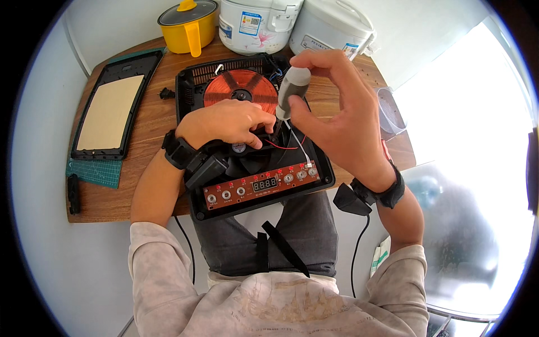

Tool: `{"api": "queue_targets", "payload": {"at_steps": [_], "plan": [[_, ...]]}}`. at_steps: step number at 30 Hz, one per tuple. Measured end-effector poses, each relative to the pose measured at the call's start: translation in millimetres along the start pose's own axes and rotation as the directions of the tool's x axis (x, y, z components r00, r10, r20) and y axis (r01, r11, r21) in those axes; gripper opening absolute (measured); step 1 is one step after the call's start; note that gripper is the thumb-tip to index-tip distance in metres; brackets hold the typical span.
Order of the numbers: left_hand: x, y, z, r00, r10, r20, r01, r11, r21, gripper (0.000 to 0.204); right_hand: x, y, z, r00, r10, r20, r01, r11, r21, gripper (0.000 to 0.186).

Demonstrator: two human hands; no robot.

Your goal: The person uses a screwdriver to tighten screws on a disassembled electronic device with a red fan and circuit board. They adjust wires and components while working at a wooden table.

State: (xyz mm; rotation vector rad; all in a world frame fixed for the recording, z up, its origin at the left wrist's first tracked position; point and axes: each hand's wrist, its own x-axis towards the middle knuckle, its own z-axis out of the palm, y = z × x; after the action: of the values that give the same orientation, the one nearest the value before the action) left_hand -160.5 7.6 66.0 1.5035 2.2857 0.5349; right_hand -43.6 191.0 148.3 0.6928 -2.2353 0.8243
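My right fingers (304, 117) grip the screwdriver (293, 85); my left fingers (263, 118) (closure: I cannot tell) reach into the opened induction cooker (324, 172).

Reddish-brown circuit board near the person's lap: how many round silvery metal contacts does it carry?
6 round silvery metal contacts on the reddish-brown circuit board: three left of the dark rectangular digit display, three right of it. None appears hidden.

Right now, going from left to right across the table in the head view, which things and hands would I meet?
Black-framed beige panel, black plug, left hand, grey-and-white tool handle, right hand, clear plastic container.
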Motion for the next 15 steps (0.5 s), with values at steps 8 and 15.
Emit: {"api": "queue_targets", "payload": {"at_steps": [8,15], "plan": [[0,1,0,1.000,0.010,0.000,-0.010,0.999,-0.037,0.038,-1,-2,-3,0.994,-0.025,0.102,0.030,0.998,-0.051,0.037],[2,3,-2,1.000,-0.007,0.009,0.007,1.000,0.027,0.037,-6,2,4,0.998,0.064,0.027,-0.067,0.990,0.120,0.041]]}}
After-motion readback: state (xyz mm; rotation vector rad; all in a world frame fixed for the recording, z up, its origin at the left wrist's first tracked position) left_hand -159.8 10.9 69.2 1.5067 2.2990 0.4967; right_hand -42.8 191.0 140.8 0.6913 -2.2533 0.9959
